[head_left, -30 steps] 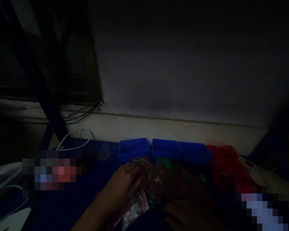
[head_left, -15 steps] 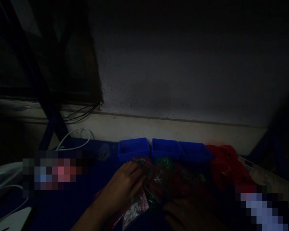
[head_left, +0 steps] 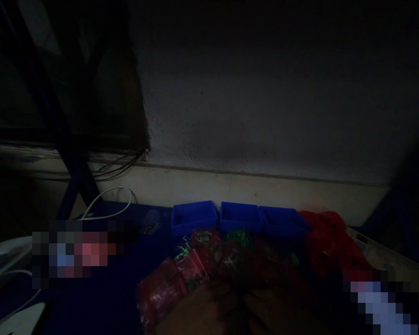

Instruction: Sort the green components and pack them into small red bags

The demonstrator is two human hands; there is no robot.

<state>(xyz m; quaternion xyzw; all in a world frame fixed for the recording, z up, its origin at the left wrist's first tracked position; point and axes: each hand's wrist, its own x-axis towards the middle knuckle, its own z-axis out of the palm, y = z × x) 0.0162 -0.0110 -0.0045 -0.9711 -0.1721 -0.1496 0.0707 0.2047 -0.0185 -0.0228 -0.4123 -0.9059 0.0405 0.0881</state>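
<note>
The scene is very dark. Several small red-tinted plastic bags [head_left: 195, 265] of tiny parts lie in a heap on the blue table top [head_left: 101, 307]. My left hand [head_left: 199, 314] and my right hand [head_left: 275, 311] show only as a dim brown mass at the bottom edge, just in front of the heap. The fingers are lost in shadow, so I cannot make out whether either hand holds a bag. Behind the heap stand three blue bins in a row: left [head_left: 193, 216], middle [head_left: 240, 215] and right [head_left: 282, 219].
A crumpled red plastic bag [head_left: 326, 242] lies right of the bins. A white cable [head_left: 108, 204] loops at the back left, with white objects [head_left: 17, 321] at the lower left. A pale wall [head_left: 265, 139] rises close behind the table. A dark frame stands at left.
My left hand has drawn back from the top of the bag heap toward the bottom edge, uncovering the bags it lay on. The bins and red bag have not moved.
</note>
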